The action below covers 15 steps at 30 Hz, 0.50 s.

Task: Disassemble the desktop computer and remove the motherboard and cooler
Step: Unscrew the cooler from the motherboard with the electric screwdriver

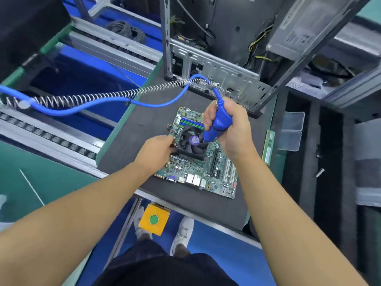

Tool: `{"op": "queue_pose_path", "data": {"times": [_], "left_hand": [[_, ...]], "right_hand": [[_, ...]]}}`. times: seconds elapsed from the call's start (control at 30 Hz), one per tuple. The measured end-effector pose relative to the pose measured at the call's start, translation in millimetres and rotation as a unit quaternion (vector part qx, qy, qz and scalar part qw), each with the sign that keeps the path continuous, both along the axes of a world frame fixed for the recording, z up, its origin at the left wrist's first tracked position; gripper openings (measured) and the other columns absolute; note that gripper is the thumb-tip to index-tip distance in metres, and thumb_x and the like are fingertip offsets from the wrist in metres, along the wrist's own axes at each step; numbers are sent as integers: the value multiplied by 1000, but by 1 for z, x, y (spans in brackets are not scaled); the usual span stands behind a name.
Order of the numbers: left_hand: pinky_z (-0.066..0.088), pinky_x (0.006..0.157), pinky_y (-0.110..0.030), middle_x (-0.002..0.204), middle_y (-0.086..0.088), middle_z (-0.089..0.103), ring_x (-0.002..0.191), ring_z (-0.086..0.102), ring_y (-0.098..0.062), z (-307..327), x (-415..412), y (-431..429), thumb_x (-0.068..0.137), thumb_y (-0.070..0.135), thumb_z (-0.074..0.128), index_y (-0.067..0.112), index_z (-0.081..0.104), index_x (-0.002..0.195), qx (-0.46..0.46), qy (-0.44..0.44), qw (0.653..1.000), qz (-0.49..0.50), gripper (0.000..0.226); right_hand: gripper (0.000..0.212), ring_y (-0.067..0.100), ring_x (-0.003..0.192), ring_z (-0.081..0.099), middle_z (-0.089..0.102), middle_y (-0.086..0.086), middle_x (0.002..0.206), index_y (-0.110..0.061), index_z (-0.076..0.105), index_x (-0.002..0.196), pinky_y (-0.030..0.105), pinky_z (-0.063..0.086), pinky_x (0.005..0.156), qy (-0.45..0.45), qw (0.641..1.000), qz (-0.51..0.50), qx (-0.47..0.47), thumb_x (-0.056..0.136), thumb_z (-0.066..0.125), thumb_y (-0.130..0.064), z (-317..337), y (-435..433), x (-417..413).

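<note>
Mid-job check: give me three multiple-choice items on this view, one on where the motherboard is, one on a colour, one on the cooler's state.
1. Where is the motherboard? A on the dark mat, in front of the case; B inside the case; C on the left conveyor.
2. What colour is the screwdriver in the right hand? A red; B blue; C yellow.
3. The cooler is: A lying beside the board; B lifted in the left hand; C mounted on the motherboard.
Key: 1 A, the board lies flat on the mat; 2 B, its body is blue; 3 C, it sits on the board.
</note>
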<state>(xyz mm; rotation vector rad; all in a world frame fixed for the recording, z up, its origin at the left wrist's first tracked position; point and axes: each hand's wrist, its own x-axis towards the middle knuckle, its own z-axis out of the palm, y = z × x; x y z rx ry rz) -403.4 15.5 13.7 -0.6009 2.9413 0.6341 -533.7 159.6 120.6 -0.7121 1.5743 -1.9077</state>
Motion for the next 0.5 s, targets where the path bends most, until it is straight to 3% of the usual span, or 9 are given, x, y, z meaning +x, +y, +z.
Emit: {"op": "queue_pose_path", "data": {"times": [0.1,0.3,0.4,0.5], "left_hand": [[34,65,-40,82,-13,58,83,57,-38,3,1,-2,94,21,63,11,45,83,17,5,1000,-17,24],[44,77,-44,94,-15,57,90,57,-36,8,0,-10,98,24,58,5,52,96,17,-29,996,-82,20],[43,77,-44,92,-16,57,88,56,-37,7,0,-11,96,22,60,4,55,95,-1,7,994,-107,19],[37,76,-39,87,-14,56,87,55,-36,2,3,-9,93,17,64,2,56,91,38,44,993,-107,17]], "right_hand": [[32,25,60,43,52,3,59,-22,56,62,34,40,66,-26,999,9,-18,85,42,-38,4,-4,6],[32,24,55,41,50,4,57,-19,55,59,34,37,60,-38,999,27,-27,81,45,-40,11,-21,17],[33,23,54,42,51,3,57,-21,57,58,35,36,60,-37,998,31,-28,82,45,-40,8,-26,20],[34,23,55,43,51,3,57,-21,57,58,34,36,59,-37,999,33,-14,82,45,-42,2,-31,24]]}}
